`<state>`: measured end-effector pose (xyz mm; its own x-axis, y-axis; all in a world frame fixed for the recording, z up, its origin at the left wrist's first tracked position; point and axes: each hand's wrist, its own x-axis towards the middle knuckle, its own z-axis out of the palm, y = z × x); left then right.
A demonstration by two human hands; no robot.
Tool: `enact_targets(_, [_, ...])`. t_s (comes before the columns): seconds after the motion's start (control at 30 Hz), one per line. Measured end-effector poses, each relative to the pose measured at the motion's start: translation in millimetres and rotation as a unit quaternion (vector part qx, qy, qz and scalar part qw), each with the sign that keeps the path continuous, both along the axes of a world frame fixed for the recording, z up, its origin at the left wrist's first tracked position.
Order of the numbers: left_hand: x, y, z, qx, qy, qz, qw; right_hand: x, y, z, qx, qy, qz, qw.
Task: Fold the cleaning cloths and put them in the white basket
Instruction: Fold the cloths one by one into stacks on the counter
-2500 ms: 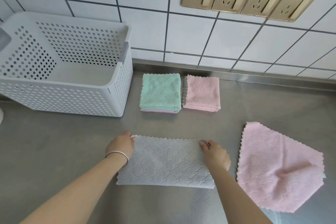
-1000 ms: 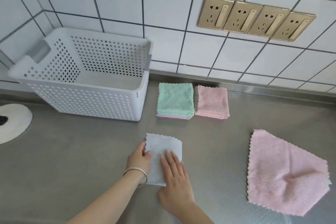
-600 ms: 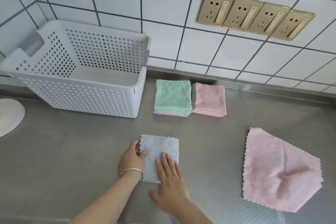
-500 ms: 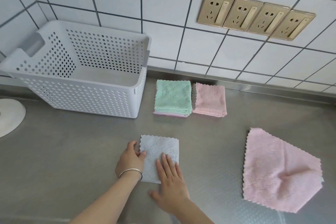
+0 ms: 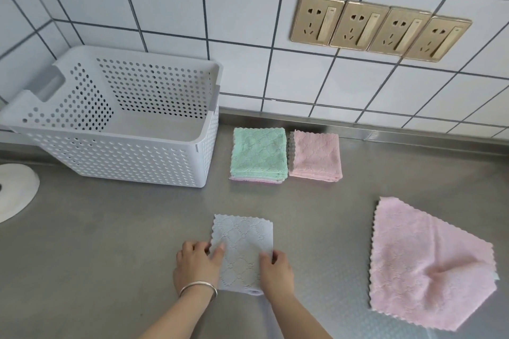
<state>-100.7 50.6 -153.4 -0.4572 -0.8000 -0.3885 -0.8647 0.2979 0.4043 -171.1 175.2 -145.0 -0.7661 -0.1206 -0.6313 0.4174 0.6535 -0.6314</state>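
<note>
The pale grey, diamond-patterned cleaning cloth (image 5: 242,250) now lies as a small folded square on the brushed steel surface (image 5: 110,242), where moments ago it was a long half-folded strip. The flat right palm that was smoothing its top has slid off to the edge. Both hands are now at its sides: the left hand (image 5: 197,264), with a silver bangle at the wrist, has its thumb on top of the left edge, and the right hand (image 5: 275,270) curls its fingers over the right edge. Both appear to pinch the cloth, probably to lift it.

That reads as folding done for this cloth. It sits well short of the white perforated plastic basket (image 5: 115,157), which looks empty at the back left. Two folded stacks wait just right of the basket, one topped by a mint green cloth (image 5: 259,154), the other pink (image 5: 315,155). An unfolded, rumpled pink cloth (image 5: 424,264) lies well apart to the right, not yet folded.
</note>
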Motion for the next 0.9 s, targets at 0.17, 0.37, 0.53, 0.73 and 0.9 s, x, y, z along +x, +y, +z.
enact_targets(0.17, [-8, 14, 14, 0.044, 0.061, -0.006, 0.997, -5, 7, 16, -0.050, -0.030, -0.012, 0.998])
enact_targets(0.37, [-77, 27, 69, 0.033, 0.277, -0.013, 0.960, -71, 33, 69, -0.192, 0.050, -0.076, 0.977])
enact_targets(0.53, [-176, 19, 108, 0.017, 0.346, -0.064, 0.936, -169, 36, 97, -0.211, 0.119, -0.089, 0.966])
enact_targets(0.73, [-286, 7, 94, -0.038, 0.277, -0.118, 0.953, -272, 26, 87, -0.173, 0.155, -0.103, 0.967])
enact_targets(0.9, [-322, 8, 63, -0.069, 0.127, -0.214, 0.966, -305, 28, 45, -0.125, 0.133, -0.106, 0.977])
